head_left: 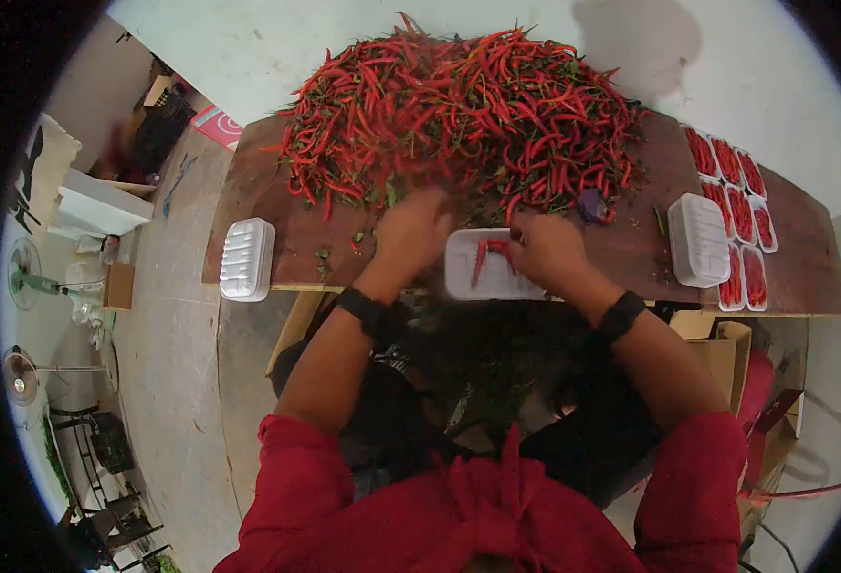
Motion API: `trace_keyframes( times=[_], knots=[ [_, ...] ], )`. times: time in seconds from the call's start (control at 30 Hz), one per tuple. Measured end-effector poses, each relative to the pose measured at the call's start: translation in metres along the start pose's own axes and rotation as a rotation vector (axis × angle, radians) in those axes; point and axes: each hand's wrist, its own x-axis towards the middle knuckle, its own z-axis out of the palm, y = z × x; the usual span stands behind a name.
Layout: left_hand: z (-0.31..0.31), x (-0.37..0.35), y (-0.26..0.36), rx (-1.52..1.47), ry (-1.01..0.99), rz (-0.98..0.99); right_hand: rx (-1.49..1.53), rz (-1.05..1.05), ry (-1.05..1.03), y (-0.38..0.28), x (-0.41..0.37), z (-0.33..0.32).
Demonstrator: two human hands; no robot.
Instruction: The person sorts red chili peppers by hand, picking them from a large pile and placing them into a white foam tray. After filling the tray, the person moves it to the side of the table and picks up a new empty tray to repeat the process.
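Observation:
A big heap of red chilies point(478, 105) with green stems and leaves covers the back of the wooden table. In front of it, at the table's near edge, lies a white tray point(461, 277) with a few red chilies point(479, 262) in it. My right hand point(546, 246) reaches over the tray's right side, its fingers closed on a red chili. Left of the tray, near the foot of the heap, is my left hand point(415, 229). It is smeared by motion, and its fingertips cannot be made out.
Stacks of white trays stand at the left point(248, 260) and right point(699, 241). Several filled trays point(739, 218) of chilies sit at the table's right end. A small purple thing point(592, 204) lies by the heap. Stray leaves point(322, 256) dot the tabletop. Fans point(21, 374) stand far left.

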Motion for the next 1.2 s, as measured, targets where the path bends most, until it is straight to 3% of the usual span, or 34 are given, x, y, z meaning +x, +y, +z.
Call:
trace_keyframes(
  times=[0.17,0.27,0.37,0.47,0.53,0.67,0.77,0.83,0.97,1.03,1.07,1.2],
  knots=[
    [0.016,0.005,-0.008,-0.008,0.075,0.027,-0.036,0.001,-0.012,-0.001,-0.005,0.001],
    [0.009,0.010,-0.011,0.080,-0.057,-0.030,-0.058,0.005,-0.032,0.001,-0.004,0.004],
    [-0.005,0.013,-0.022,0.023,0.099,-0.043,-0.059,-0.039,-0.086,-0.002,-0.006,-0.007],
    [-0.029,0.014,-0.029,-0.119,0.218,-0.127,0.011,-0.035,0.035,-0.009,-0.008,-0.011],
    [-0.045,0.012,-0.030,-0.311,0.184,-0.347,0.044,-0.102,0.061,-0.009,-0.006,-0.008],
    [-0.058,-0.003,-0.026,-0.629,0.175,-0.453,0.266,-0.192,0.072,-0.015,-0.005,0.001],
    [-0.067,-0.025,0.005,-0.678,0.114,-0.407,0.428,-0.213,0.025,-0.031,-0.009,0.004],
    [-0.068,-0.039,0.015,-0.715,-0.079,-0.442,0.540,-0.196,-0.067,-0.041,-0.013,0.002],
    [-0.054,-0.066,0.025,-0.814,-0.036,-0.328,0.822,-0.105,-0.314,-0.055,-0.030,0.000],
    [-0.049,-0.073,0.030,-0.625,0.043,-0.186,0.806,-0.074,-0.336,-0.064,-0.045,-0.003],
    [-0.047,-0.076,0.037,-0.716,0.003,-0.277,0.804,-0.031,-0.355,-0.067,-0.053,-0.005],
    [-0.043,-0.086,0.054,-0.711,-0.020,-0.206,0.724,-0.008,-0.287,-0.044,-0.063,0.021]
  ],
)
